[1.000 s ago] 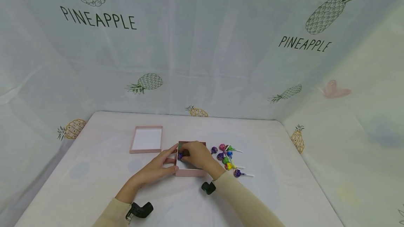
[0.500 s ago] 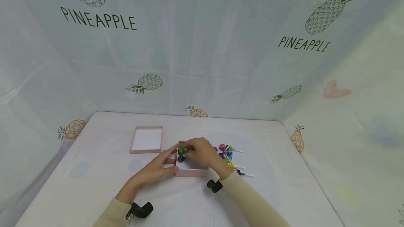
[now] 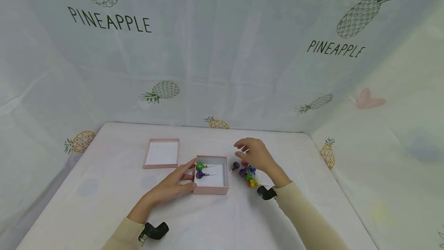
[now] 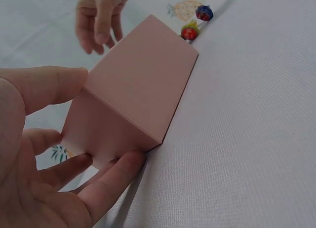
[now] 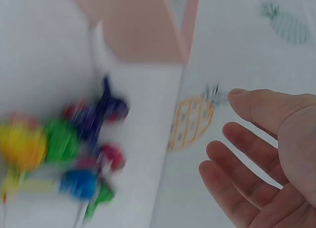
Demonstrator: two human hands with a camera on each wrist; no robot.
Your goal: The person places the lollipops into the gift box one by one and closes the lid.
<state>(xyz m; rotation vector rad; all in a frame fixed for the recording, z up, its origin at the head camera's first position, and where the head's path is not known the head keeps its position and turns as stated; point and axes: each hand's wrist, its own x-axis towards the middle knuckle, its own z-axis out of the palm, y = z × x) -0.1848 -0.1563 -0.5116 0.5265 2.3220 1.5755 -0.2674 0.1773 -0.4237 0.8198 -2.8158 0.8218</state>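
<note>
A pink open box (image 3: pixel 211 190) stands on the table with a green lollipop (image 3: pixel 200 166) and a purple lollipop (image 3: pixel 199 174) lying inside, heads at the left wall and sticks to the right. My left hand (image 3: pixel 175 184) rests its spread fingertips on the box's left wall, thumb by the near corner; the left wrist view has these fingers (image 4: pixel 111 186) against the pink side. My right hand (image 3: pixel 258 155) is above the far side of a lollipop pile (image 3: pixel 249 176), fingers loose and apart. Nothing is in its grasp in the right wrist view, and it partly covers the pile.
The pink lid (image 3: pixel 161 166) lies inner side up to the left, beyond my left hand. One dark lollipop (image 3: pixel 236 165) sits between box and pile. A pineapple-print cloth (image 3: pixel 222 68) hangs behind the white table (image 3: pixel 104 188).
My right hand has come out of the box and moved right, over the pile. The green lollipop it was handling now lies beside the purple one. My left hand stays put.
</note>
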